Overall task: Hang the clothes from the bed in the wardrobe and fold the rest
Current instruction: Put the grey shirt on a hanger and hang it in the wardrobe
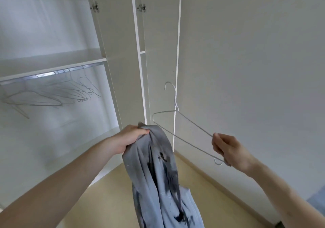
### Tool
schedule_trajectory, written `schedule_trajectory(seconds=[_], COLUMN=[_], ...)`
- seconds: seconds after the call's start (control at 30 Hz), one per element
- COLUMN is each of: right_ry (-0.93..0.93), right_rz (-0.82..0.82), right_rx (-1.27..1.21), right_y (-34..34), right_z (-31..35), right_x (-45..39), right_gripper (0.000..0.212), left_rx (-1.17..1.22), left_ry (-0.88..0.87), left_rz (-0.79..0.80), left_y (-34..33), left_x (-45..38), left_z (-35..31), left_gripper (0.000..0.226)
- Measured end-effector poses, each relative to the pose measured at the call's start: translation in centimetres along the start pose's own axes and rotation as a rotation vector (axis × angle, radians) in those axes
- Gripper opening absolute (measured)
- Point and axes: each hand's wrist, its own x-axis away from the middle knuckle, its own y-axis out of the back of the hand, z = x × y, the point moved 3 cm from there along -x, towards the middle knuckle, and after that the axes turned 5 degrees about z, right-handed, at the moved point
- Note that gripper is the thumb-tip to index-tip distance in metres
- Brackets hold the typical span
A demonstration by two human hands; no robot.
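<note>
Soft, limp grey-blue shirt (158, 175) bunched near its top in the left hand (130, 138), hanging slack toward 6 o'clock — light by the look of it, but floppy, likely best taken at collar or shoulder seam to open it out. Thin wire hanger (182, 131) pinched at one end by the right hand (225, 150), hook up at 12; springy, easily bent. Wardrobe rail (52, 73) at 10 o'clock with spare hangers (58, 94) bunched on it. Open door edge (176, 69) just behind the hanger — snag risk; free room over the floor (109, 192) at 7.
</note>
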Motion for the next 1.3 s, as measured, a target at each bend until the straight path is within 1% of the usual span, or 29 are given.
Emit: schedule_trajectory(seconds=[0.1, 0.23, 0.4, 0.47, 0.53, 0.67, 0.73, 0.87, 0.93, 1.0, 1.1, 1.2, 1.3], right_ry=[0.041, 0.025, 0.023, 0.014, 0.005, 0.009, 0.009, 0.0, -0.003, -0.008, -0.025, -0.01, 0.008], right_rz=[-0.107, -0.196, -0.216, -0.256, -0.286, -0.308, -0.306, -0.273, -0.259, -0.256, -0.261, -0.281, -0.357], right_rx=[0.056, 0.022, 0.061, 0.069, 0.075, 0.04, 0.032, 0.018, 0.008, -0.007, -0.061, -0.141, -0.277], right_y=[1.7, 3.0, 2.8, 2.9, 3.0, 3.2, 3.0, 1.7, 0.5, -1.0, -2.8, -4.4, -5.2], right_z=[-0.3, -0.5, 0.2, 0.3, 0.3, 0.3, 0.4, 0.1, -0.2, -0.5, -0.5, -0.1, -0.1], right_x=[1.1, 2.8, 4.3, 4.6, 4.9, 5.2, 5.2, 4.5, 3.8, 2.9, 1.7, 1.0, 0.9], right_gripper=[0.052, 0.041, 0.052, 0.058, 0.062, 0.062, 0.062, 0.063, 0.064, 0.065, 0.066, 0.063, 0.062], left_rx=[0.041, -0.001, -0.206, -0.283, -0.293, -0.262, -0.236, -0.173, -0.165, -0.16, -0.135, -0.071, -0.054], left_ry=[0.089, 0.091, 0.01, -0.021, -0.03, -0.06, -0.08, -0.142, -0.197, -0.266, -0.413, -0.538, -0.622], left_rz=[-0.078, -0.216, -0.372, -0.412, -0.441, -0.505, -0.53, -0.525, -0.499, -0.465, -0.403, -0.39, -0.35], left_y=[1.7, 4.3, 7.1, 7.7, 8.1, 9.2, 9.6, 9.0, 8.2, 7.2, 5.7, 4.4, 3.6], left_x=[-0.6, -1.6, -2.5, -2.6, -2.8, -3.2, -3.3, -3.0, -2.4, -1.3, 0.9, 4.1, 7.3], left_z=[0.3, 0.1, -1.1, -1.9, -2.5, -3.6, -4.1, -5.7, -6.9, -8.3, -11.0, -13.8, -15.4], left_gripper=[0.03, 0.031, 0.017, 0.025, 0.03, 0.015, 0.018, 0.027, 0.025, 0.025, 0.031, 0.023, 0.011])
